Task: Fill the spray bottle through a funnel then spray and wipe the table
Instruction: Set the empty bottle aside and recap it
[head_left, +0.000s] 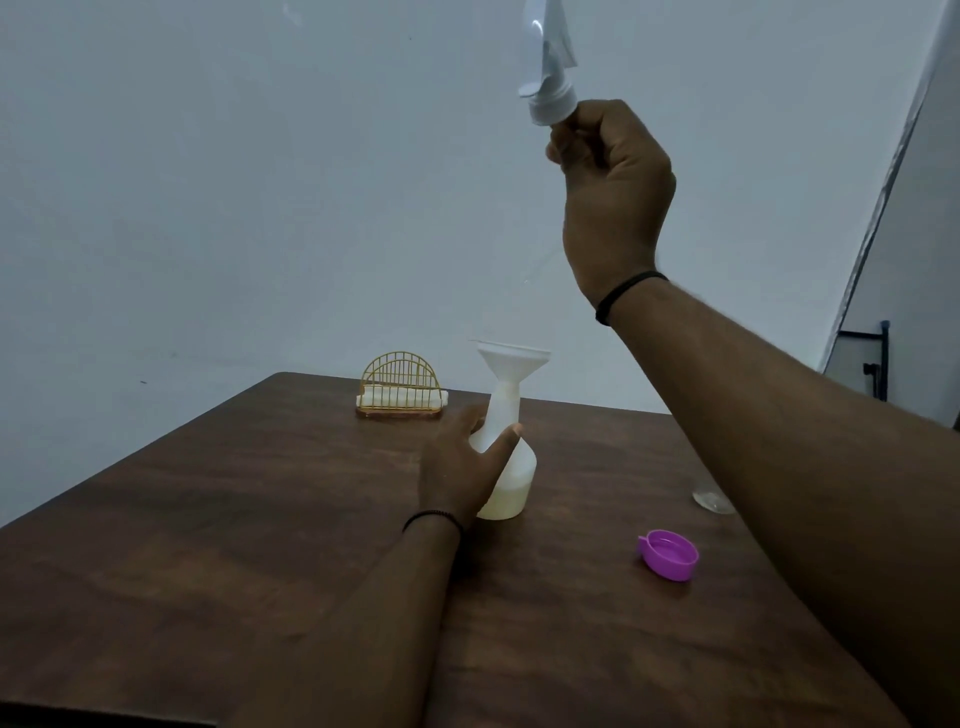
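A white spray bottle (506, 483) stands mid-table with pale liquid in its lower part. A white funnel (511, 361) sits in its neck. My left hand (462, 467) grips the bottle's shoulder, thumb in front and fingers behind. My right hand (613, 176) is raised high above the table and pinches the white spray head (550, 98) just below its collar. A faint clear dip tube hangs from the head down toward the funnel. The top of the spray head is cut off by the frame edge.
A purple cap (669, 553) lies open side up on the brown wooden table (208, 519), right of the bottle. A clear glass object (711, 500) is partly hidden behind my right forearm. A gold wire holder (400, 387) with a folded white cloth stands at the far edge.
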